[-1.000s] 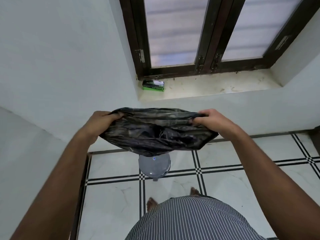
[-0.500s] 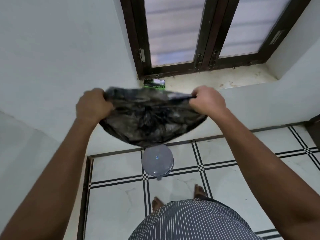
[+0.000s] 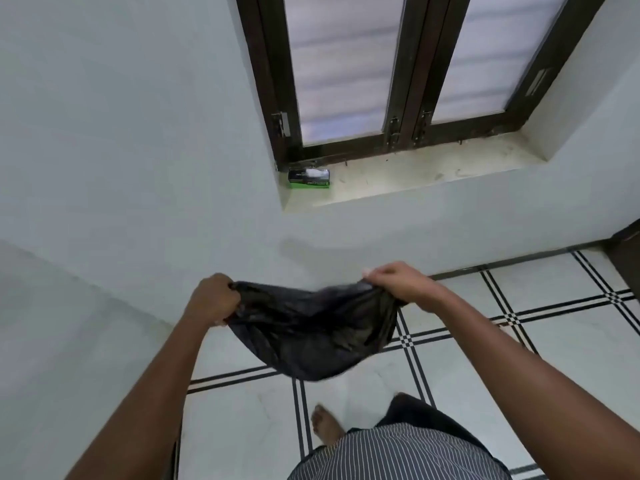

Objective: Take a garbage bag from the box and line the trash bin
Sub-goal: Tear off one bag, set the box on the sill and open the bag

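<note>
A black garbage bag (image 3: 311, 327) hangs stretched between my two hands, its mouth pulled wide and its body sagging down toward the floor. My left hand (image 3: 213, 299) grips the bag's left edge in a fist. My right hand (image 3: 398, 280) pinches the right edge. The green and black bag box (image 3: 309, 178) lies on the window sill at its left end, well above and beyond my hands. The trash bin is hidden behind the bag.
A white wall runs under the window sill (image 3: 415, 174) and meets a side wall at the left. The floor (image 3: 571, 341) is white tile with black lines. My bare foot (image 3: 325, 424) stands just below the bag. A dark object (image 3: 627, 251) sits at the right edge.
My hands have swung the bag down from chest height to low over the floor. The bag now covers the round bin that showed below it before.
</note>
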{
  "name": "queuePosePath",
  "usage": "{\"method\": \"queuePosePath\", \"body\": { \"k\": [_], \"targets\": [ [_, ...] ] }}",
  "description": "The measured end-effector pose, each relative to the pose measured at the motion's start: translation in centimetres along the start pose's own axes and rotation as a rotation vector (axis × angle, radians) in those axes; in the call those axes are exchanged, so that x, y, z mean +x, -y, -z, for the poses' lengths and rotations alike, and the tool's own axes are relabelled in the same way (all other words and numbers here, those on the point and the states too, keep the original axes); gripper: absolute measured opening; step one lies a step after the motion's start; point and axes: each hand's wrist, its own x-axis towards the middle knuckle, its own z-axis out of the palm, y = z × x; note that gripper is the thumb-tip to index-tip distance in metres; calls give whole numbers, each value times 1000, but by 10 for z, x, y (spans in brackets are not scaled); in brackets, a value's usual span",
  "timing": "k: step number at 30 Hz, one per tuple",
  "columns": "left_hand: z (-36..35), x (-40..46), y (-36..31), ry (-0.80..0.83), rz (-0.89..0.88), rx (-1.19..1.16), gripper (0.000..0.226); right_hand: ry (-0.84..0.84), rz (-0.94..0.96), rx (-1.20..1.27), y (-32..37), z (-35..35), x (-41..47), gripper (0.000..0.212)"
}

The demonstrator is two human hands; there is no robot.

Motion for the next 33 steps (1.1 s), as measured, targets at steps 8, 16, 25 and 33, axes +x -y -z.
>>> {"method": "queuePosePath", "body": {
  "k": [8,16,25,33],
  "targets": [
    [34,-29,-53,-550,-274,-386,25,-395,362,-74,75,36,-37,52],
    [29,-53,-78,291,-119,84,19,316,-48,-449,67,62,-58,42],
    [35,-122,-123,-1133,-520,-265,61,-1075,889,-170,88,76,-88,45],
    [-63,-81,-40,150,31,21,25,327,-44,-635,-50,51,-63,43]
  ]
}}
